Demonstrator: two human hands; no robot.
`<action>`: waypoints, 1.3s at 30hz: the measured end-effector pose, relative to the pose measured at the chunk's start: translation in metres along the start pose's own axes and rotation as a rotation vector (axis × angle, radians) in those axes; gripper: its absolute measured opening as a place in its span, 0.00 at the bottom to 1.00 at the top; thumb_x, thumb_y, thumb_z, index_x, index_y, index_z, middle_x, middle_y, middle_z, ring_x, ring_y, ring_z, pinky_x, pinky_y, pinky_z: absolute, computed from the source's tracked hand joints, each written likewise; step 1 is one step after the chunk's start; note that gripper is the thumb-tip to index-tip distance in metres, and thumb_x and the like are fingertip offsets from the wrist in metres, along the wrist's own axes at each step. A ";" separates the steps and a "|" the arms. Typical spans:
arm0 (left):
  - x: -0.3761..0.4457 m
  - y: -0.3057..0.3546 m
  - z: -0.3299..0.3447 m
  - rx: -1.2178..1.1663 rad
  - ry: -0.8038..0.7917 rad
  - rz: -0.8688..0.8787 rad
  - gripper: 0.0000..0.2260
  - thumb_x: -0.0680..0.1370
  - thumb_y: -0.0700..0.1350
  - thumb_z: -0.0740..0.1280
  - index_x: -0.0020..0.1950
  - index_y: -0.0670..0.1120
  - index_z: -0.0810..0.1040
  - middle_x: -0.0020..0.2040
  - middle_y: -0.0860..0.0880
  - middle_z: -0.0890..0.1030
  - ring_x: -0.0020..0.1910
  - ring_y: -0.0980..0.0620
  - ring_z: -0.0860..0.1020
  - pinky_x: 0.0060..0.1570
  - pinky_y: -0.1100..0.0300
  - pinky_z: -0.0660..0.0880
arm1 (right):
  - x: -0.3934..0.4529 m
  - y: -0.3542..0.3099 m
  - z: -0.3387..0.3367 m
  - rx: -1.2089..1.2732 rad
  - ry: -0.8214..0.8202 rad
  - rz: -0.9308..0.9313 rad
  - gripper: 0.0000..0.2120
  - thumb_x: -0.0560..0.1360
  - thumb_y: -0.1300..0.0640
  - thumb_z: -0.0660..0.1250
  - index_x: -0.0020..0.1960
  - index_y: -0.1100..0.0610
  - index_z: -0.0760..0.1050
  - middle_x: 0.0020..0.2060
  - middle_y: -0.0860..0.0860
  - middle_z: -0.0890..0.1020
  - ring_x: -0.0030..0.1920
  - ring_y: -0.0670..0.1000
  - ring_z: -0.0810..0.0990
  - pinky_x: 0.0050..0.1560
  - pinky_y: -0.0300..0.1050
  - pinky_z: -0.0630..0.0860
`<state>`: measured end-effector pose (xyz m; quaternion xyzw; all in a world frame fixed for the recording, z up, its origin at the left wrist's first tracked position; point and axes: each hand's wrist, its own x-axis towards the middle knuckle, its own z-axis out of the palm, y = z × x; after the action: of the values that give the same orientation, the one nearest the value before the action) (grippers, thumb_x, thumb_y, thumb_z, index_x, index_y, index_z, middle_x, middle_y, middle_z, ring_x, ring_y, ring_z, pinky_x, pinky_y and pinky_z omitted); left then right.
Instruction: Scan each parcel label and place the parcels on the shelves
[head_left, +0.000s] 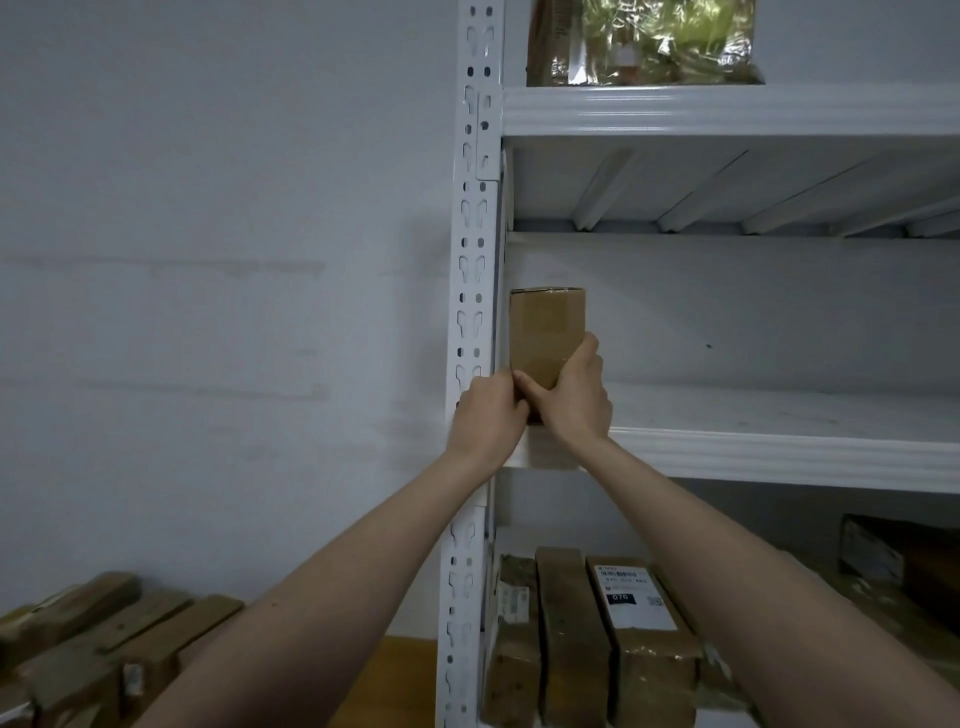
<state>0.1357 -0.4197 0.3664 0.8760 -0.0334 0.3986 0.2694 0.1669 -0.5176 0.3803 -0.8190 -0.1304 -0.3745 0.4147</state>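
A small brown parcel (545, 332) stands up tall at the left end of the middle shelf (779, 452), in the middle of the frame. The left hand (488, 415) and right hand (576, 395) both hold its bottom. More parcels (597, 639) lie on the shelf below.

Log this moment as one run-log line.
step: shelving | left hand: grips parcel | right hand: grips parcel | parcel: upright, middle shelf, left end

Two bare forearms come up from the lower edge of the view, with no sleeve, watch, band or glove on either. The left hand (488, 415) and the right hand (576, 400) are bare as well, no rings showing on the fingers (589, 345). A few small dark moles dot the left forearm.
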 end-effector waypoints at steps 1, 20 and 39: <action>0.001 0.000 0.001 0.020 -0.004 0.000 0.05 0.77 0.40 0.62 0.49 0.41 0.76 0.42 0.43 0.79 0.39 0.44 0.78 0.37 0.53 0.75 | 0.000 0.000 0.001 -0.009 -0.006 -0.005 0.42 0.71 0.40 0.70 0.72 0.58 0.53 0.63 0.58 0.70 0.59 0.60 0.75 0.51 0.53 0.74; -0.136 -0.111 -0.055 0.069 -0.051 -0.057 0.19 0.79 0.55 0.64 0.68 0.50 0.74 0.57 0.52 0.82 0.54 0.56 0.80 0.54 0.55 0.78 | -0.126 -0.013 0.018 0.170 0.180 -0.474 0.29 0.72 0.54 0.70 0.68 0.59 0.61 0.67 0.59 0.65 0.66 0.57 0.65 0.68 0.47 0.64; -0.278 -0.431 -0.144 0.510 -0.277 -0.619 0.19 0.80 0.55 0.62 0.68 0.49 0.72 0.62 0.48 0.78 0.58 0.46 0.78 0.50 0.51 0.78 | -0.283 -0.046 0.330 0.065 -0.790 -0.197 0.34 0.75 0.48 0.68 0.74 0.58 0.58 0.71 0.57 0.62 0.70 0.57 0.63 0.64 0.48 0.67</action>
<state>-0.0333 -0.0243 0.0526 0.9286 0.2953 0.1729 0.1438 0.1158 -0.2046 0.0792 -0.8698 -0.3695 -0.0646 0.3206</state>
